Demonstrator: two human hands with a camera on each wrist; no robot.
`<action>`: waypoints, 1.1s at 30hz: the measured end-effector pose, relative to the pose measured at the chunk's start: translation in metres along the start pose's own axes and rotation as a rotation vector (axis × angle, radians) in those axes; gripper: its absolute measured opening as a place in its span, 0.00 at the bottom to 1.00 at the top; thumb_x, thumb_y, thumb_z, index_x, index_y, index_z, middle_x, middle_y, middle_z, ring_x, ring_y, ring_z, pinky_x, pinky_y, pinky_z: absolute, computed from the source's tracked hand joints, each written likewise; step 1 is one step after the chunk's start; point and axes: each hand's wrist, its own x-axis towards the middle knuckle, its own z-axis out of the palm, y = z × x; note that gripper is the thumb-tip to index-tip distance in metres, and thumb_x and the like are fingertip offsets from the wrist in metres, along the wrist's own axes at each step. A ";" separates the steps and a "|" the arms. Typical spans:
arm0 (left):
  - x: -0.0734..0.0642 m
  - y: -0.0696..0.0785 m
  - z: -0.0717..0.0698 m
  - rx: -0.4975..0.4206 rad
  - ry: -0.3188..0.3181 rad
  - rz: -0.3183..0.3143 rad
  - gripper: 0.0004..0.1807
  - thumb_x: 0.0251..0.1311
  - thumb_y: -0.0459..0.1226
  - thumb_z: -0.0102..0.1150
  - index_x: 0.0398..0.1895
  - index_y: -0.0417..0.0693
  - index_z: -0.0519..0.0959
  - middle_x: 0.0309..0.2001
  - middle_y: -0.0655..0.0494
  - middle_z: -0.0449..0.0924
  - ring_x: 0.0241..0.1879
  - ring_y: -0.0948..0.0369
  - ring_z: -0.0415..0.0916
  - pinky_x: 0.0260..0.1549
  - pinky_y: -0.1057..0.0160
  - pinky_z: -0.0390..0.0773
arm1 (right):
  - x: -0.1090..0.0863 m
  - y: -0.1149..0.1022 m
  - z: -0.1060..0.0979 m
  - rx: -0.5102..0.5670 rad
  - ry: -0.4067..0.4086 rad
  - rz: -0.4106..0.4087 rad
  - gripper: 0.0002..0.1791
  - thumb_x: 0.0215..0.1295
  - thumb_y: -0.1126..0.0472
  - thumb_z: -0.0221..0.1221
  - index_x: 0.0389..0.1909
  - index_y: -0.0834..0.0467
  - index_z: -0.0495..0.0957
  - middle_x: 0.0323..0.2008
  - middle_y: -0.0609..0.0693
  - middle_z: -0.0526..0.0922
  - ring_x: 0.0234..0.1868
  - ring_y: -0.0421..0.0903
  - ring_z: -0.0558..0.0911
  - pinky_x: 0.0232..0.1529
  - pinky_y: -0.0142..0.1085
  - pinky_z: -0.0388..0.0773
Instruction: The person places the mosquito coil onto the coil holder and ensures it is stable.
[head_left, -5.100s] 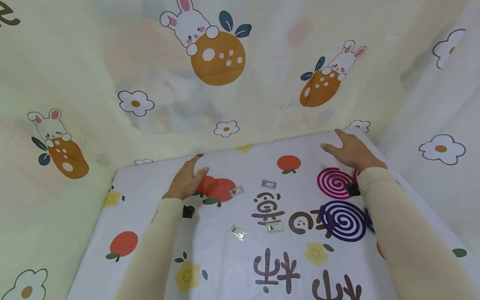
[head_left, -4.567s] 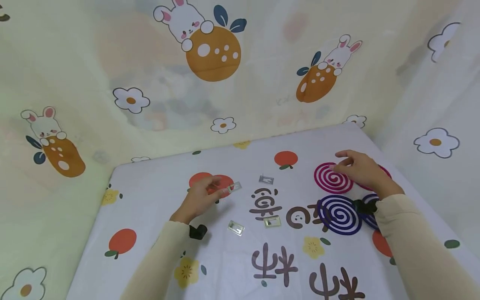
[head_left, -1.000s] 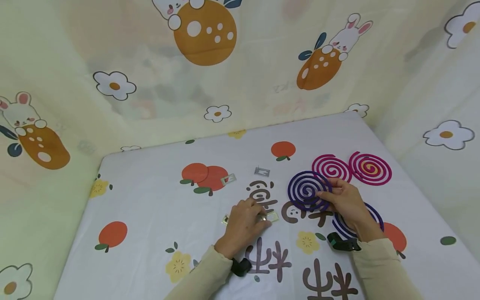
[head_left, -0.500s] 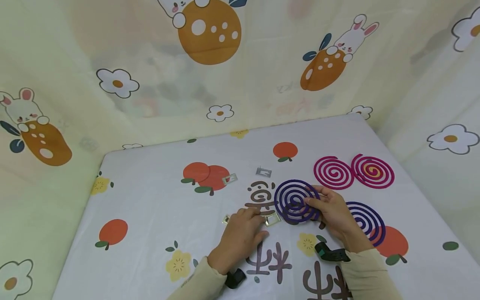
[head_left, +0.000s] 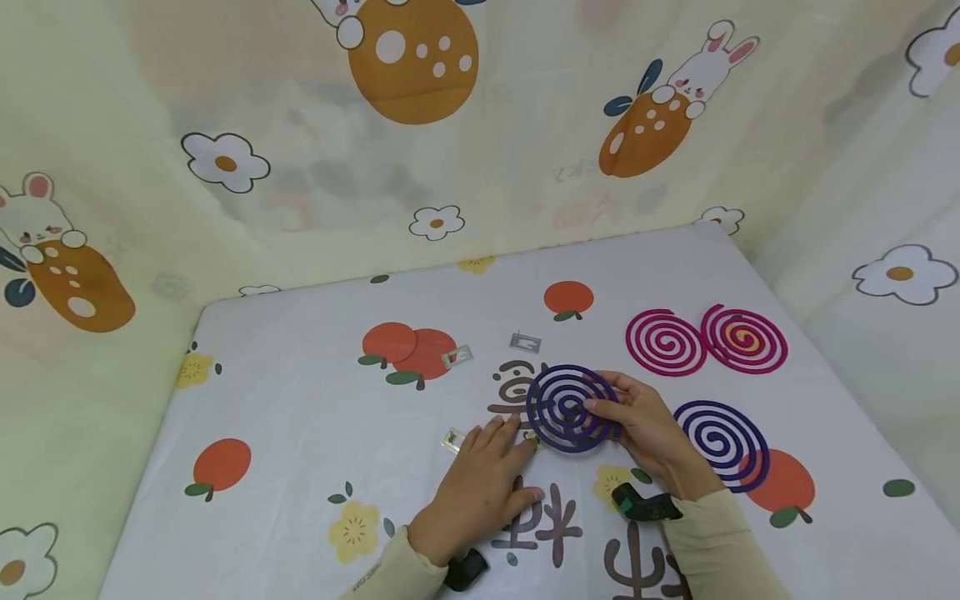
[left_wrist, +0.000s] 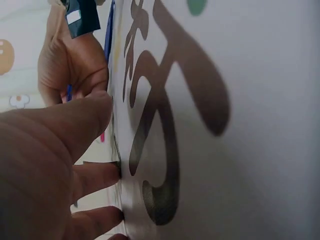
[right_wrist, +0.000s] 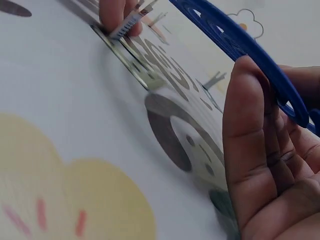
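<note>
My right hand [head_left: 645,433] pinches a dark blue mosquito coil [head_left: 572,408] at its right side, tilted above the table. The right wrist view shows the coil [right_wrist: 240,40] edge-on, with my thumb [right_wrist: 245,105] against it. My left hand [head_left: 480,492] lies low over the table, palm down. Its fingertips touch a thin metal coil stand [head_left: 532,439], partly hidden under the hand and the coil. In the right wrist view, the stand [right_wrist: 122,55] lies flat with a raised prong beside my left fingers [right_wrist: 111,15].
A second stand [head_left: 452,440] lies just left of my left fingers. Two more, one on the printed fruit [head_left: 459,357] and one grey stand [head_left: 525,342], lie farther back. Another blue coil [head_left: 718,443] and two pink coils, one plain [head_left: 665,343] and one yellow-centred [head_left: 744,338], lie right.
My right hand has lifted one blue coil from beside the other and carried it left, over the stand. My left hand has come from the far left to that stand, its fingers now straighter.
</note>
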 end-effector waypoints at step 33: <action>-0.008 0.017 0.013 -0.010 -0.022 -0.048 0.49 0.69 0.64 0.54 0.86 0.57 0.50 0.83 0.47 0.52 0.82 0.41 0.46 0.75 0.39 0.56 | 0.003 0.015 0.017 -0.096 -0.121 -0.061 0.36 0.64 0.77 0.62 0.71 0.71 0.61 0.53 0.59 0.85 0.47 0.44 0.87 0.48 0.35 0.85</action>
